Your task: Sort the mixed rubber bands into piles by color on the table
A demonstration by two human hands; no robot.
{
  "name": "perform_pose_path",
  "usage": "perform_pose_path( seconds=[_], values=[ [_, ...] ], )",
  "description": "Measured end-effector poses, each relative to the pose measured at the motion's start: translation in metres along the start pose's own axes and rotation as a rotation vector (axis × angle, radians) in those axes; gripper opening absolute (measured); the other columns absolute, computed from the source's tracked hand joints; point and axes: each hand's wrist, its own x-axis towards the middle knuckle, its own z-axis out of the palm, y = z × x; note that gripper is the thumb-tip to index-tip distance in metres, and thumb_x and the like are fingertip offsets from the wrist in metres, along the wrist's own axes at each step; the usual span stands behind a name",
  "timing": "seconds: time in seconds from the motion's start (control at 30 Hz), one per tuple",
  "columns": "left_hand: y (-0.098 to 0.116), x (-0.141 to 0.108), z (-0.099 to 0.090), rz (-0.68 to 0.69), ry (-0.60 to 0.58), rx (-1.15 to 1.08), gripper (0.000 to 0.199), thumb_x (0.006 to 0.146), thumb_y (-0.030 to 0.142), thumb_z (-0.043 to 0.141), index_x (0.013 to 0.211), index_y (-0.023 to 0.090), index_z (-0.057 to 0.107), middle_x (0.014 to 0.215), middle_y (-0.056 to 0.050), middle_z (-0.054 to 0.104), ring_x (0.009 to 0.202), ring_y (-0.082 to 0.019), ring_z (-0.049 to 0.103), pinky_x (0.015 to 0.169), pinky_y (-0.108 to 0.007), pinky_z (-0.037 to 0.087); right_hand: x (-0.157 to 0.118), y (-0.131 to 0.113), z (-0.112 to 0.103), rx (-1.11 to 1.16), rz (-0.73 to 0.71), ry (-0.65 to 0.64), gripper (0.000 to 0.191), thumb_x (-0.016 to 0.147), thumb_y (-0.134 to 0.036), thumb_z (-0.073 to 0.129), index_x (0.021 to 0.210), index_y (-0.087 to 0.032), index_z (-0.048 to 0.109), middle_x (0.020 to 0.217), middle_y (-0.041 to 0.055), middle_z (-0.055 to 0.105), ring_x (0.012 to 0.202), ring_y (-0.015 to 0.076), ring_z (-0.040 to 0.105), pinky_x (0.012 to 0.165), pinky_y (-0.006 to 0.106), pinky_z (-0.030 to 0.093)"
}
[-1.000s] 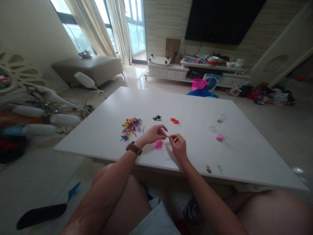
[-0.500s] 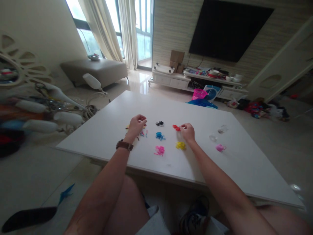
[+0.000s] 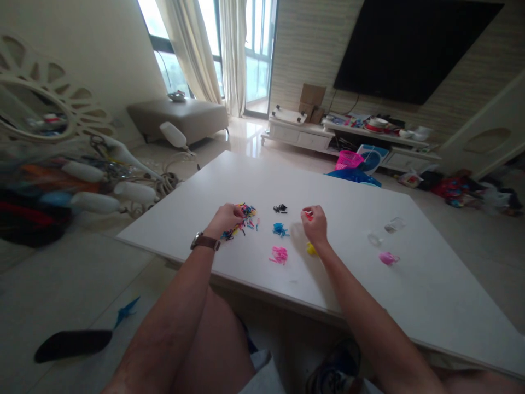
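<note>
My left hand (image 3: 228, 218), with a brown watch on the wrist, has its fingers pressed together at the mixed multicoloured pile (image 3: 248, 211); what they hold is too small to name. My right hand (image 3: 315, 221) is closed over the small red pieces (image 3: 308, 215), which it partly hides. Between my hands lie a black pile (image 3: 280, 209), a blue pile (image 3: 280, 230) and a pink pile (image 3: 279, 255). A yellow pile (image 3: 311, 249) is partly behind my right wrist.
On the right of the white table (image 3: 353, 202) are a pink object (image 3: 387, 258), a clear round piece (image 3: 374, 238) and a clear container (image 3: 394, 225). A pink basket (image 3: 349, 159) stands beyond the far edge.
The view has shifted, so the table sits further right. My left hand has moved back and left across the mixed pile, uncovering more of it. My right hand now covers more red pieces.
</note>
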Motion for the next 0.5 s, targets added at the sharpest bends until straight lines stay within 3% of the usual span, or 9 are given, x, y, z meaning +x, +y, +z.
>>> perform_pose_path(
  seconds=[0.13,0.23,0.5],
  values=[
    [-0.006,0.004,0.007,0.053,-0.034,0.054,0.014,0.056,0.017,0.067,0.068,0.018,0.074,0.063,-0.002,0.068,0.061,-0.017,0.06,0.056,-0.023,0.042,-0.013,-0.036,0.016,0.128,-0.079,-0.004,0.012,0.087,-0.023,0.052,0.093,-0.02,0.063,0.094,0.0064,0.058,0.087,0.0217,0.054,0.082,0.037,0.045],
    [-0.01,0.006,0.011,0.059,-0.065,0.057,0.012,0.054,0.018,0.068,0.065,0.019,0.073,0.061,-0.001,0.067,0.058,-0.016,0.059,0.055,-0.024,0.043,-0.023,-0.049,0.024,0.137,-0.164,-0.031,0.013,0.086,-0.018,0.052,0.093,-0.021,0.063,0.095,0.007,0.059,0.094,0.0237,0.054,0.088,0.039,0.044],
    [0.0,0.01,0.008,0.052,-0.171,0.132,0.008,0.067,0.016,0.058,0.063,0.017,0.065,0.061,-0.003,0.066,0.06,-0.016,0.059,0.058,-0.024,0.042,-0.039,-0.037,0.018,0.239,-0.221,-0.047,0.013,0.086,-0.015,0.053,0.092,-0.021,0.063,0.093,0.0057,0.057,0.093,0.022,0.055,0.083,0.037,0.048]
  ],
)
